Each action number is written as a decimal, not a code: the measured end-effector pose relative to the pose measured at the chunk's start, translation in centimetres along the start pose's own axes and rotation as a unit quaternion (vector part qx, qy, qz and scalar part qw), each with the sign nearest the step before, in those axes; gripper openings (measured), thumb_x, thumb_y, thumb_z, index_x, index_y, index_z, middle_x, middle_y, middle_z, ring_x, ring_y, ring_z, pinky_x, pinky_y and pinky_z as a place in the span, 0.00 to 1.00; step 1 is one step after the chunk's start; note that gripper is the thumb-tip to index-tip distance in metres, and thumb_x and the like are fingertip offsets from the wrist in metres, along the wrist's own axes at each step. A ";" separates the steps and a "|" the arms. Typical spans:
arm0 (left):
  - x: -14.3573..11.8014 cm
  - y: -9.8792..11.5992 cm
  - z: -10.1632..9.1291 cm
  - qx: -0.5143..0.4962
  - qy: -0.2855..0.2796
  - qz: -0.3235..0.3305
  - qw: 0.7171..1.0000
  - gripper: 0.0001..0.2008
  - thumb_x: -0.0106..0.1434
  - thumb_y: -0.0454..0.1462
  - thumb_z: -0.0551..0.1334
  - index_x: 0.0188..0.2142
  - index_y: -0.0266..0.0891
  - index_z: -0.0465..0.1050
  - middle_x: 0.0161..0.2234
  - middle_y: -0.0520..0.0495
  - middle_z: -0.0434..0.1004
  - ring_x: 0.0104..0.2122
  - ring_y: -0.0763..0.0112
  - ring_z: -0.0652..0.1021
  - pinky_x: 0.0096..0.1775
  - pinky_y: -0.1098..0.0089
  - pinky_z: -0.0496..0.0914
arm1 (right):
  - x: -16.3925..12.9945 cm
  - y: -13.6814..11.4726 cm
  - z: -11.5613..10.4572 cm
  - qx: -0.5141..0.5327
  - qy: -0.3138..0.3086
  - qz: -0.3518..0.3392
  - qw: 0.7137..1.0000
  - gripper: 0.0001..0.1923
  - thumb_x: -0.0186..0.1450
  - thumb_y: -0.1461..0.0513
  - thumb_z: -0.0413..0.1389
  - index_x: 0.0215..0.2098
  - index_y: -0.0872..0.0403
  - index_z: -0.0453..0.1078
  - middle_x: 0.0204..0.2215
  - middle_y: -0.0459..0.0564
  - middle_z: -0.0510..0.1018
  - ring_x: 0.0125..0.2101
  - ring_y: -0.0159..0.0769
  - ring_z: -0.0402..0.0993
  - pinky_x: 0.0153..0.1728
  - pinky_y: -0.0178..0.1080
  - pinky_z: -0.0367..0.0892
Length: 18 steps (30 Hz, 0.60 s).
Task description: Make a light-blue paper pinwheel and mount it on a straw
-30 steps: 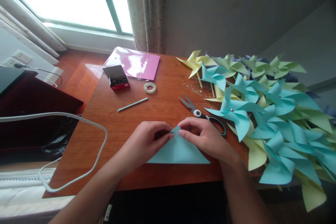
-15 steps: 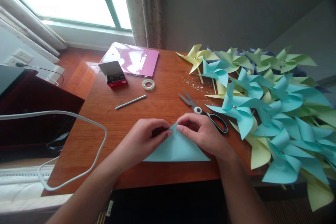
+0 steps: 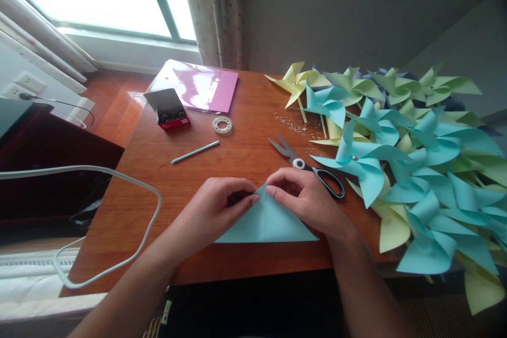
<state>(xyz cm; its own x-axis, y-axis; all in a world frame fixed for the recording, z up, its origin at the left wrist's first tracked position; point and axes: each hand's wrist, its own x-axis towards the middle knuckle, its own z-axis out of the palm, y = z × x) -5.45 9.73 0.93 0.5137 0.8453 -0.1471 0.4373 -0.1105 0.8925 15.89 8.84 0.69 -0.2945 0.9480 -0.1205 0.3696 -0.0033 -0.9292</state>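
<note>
A light blue paper folded into a triangle lies flat near the front edge of the wooden table. My left hand pinches the triangle's top corner from the left. From the right, my right hand pinches the same corner, fingertips almost meeting those of the left. Black-handled scissors lie just behind my right hand.
A heap of blue, yellow and green paper pinwheels covers the table's right side. At the back left are a pink folder, an open small box, a tape roll and a thin stick. A white cable loops over the left edge.
Both hands stay on the triangle's top corner. Only the view has shifted slightly.
</note>
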 end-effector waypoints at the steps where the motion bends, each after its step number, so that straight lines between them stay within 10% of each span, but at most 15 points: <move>1: 0.0 0.0 0.0 0.000 0.000 0.001 1.000 0.11 0.68 0.39 0.62 0.34 0.35 0.79 0.25 0.54 0.73 0.25 0.77 0.67 0.27 0.77 0.61 | 0.0 0.0 0.0 0.000 0.002 0.000 1.000 0.05 0.68 0.62 0.59 0.37 0.53 0.77 0.34 0.46 0.82 0.33 0.35 0.76 0.33 0.35 0.70; 18: 0.0 -0.2 0.0 0.007 0.001 0.000 1.000 0.09 0.68 0.39 0.62 0.34 0.37 0.79 0.25 0.55 0.73 0.25 0.78 0.67 0.28 0.78 0.61 | 0.0 -0.1 -0.1 -0.003 0.005 -0.004 1.000 0.03 0.67 0.63 0.61 0.36 0.53 0.77 0.33 0.45 0.82 0.33 0.34 0.76 0.32 0.34 0.69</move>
<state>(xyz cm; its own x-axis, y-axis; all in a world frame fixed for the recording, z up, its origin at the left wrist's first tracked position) -5.51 9.72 0.73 0.5122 0.8463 -0.1461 0.4474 -0.1178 0.8865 15.88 8.89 0.84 -0.2889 0.9512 -0.1086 0.3728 0.0073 -0.9279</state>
